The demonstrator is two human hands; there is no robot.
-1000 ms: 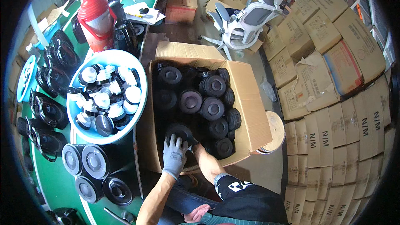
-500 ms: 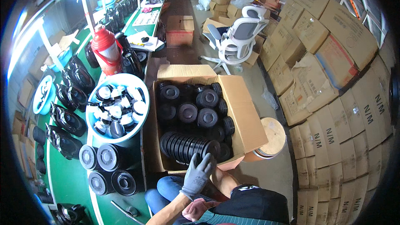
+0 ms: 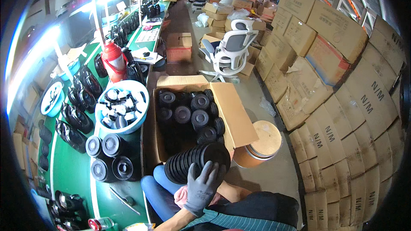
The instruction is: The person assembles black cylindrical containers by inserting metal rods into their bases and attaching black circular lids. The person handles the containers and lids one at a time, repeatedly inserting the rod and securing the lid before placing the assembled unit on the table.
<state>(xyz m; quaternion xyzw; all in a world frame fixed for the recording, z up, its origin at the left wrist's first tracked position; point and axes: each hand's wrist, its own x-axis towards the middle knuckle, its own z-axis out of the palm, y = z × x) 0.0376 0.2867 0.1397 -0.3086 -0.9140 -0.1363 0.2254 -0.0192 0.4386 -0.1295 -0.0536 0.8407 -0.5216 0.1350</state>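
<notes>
My left hand [image 3: 203,186], in a grey glove, is spread over the near end of a long row of black ribbed discs [image 3: 188,164], which lies sideways above my lap. My right forearm [image 3: 233,192] runs in under that row. The right hand itself is hidden behind the left hand and the discs; a pink patch [image 3: 182,196] shows beside the glove. Just beyond stands an open cardboard box [image 3: 239,115] holding several more black discs [image 3: 190,111].
A green workbench [image 3: 70,171] on my left carries a blue basin [image 3: 143,102] of black-and-white parts, black round housings [image 3: 107,145] and a red flask [image 3: 113,62]. A round wooden drum [image 3: 263,143] sits right of the box. An office chair [image 3: 233,51] stands beyond; stacked cartons [image 3: 342,102] line the right.
The row of discs has come up out of the box toward my lap, with my left hand moving from the box's edge onto its near end. My head has tilted up.
</notes>
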